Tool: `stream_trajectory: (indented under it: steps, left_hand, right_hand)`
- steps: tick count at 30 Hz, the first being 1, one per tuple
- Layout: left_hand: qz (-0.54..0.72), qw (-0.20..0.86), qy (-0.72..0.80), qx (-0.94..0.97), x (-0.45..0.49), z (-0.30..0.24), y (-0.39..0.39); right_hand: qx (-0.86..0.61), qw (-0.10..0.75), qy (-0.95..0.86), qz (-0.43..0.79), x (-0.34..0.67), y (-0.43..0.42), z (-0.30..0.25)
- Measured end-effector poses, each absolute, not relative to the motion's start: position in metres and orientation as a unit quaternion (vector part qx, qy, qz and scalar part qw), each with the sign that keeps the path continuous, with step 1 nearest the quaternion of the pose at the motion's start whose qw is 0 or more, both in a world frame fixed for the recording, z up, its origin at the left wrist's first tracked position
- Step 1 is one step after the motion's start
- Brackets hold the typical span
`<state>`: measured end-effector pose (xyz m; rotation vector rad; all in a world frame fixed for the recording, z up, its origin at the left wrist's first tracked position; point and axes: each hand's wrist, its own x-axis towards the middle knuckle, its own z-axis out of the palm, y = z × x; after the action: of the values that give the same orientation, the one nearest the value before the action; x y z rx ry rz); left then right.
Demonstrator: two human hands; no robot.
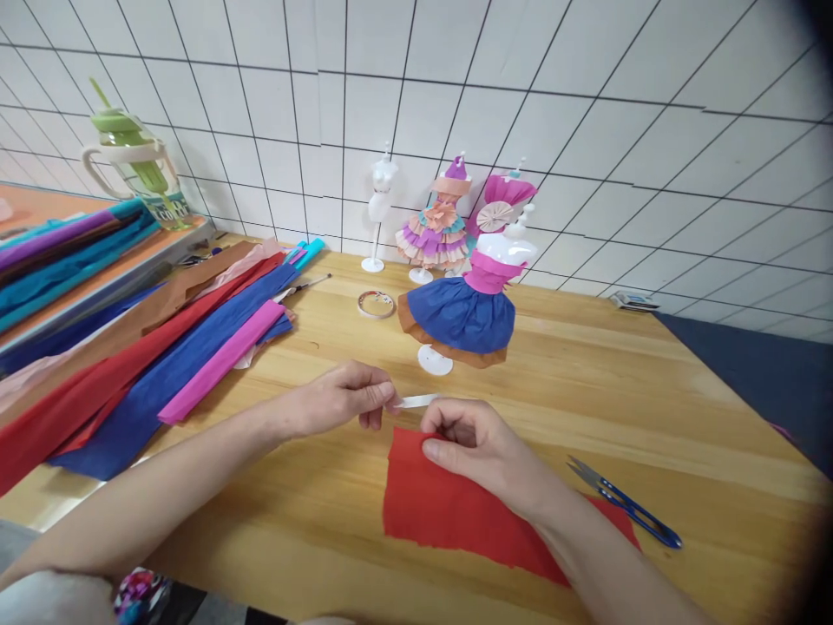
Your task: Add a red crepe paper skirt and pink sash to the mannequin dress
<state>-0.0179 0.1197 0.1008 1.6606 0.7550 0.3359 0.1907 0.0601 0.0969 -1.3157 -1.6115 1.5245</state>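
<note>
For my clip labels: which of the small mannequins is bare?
The white mannequin standing leftmost of the four; it alone wears no coloured outfit.

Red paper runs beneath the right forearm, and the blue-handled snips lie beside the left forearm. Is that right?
Not quite: the blue-handled snips lie beside the right forearm, not the left, as the head view shows. The red paper does run beneath the right forearm.

The big clear cup (pixel 153 178) with the green lid (pixel 117 121) has pale letters (pixel 170 208) low on its side — a C and an O seem to show — but the whole word is too small to read.
</note>
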Motion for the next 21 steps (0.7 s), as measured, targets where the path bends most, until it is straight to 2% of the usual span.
stream_trajectory:
  steps: [7, 16, 21]
  left_hand:
    - [0.122, 0.558, 0.330, 0.751, -0.018, 0.100, 0.119]
    - [0.106, 0.521, 0.335, 0.778, -0.016, 0.093, 0.124]
    - [0.104, 0.513, 0.332, 0.785, -0.015, 0.092, 0.124]
  right_hand:
    - [-0.523, 0.283, -0.617, 0.516, 0.188, 0.059, 0.098]
    - [-0.564, 0.288, -0.670, 0.387, 0.190, 0.065, 0.085]
    - [-0.542, 0.287, -0.674, 0.411, 0.192, 0.062, 0.090]
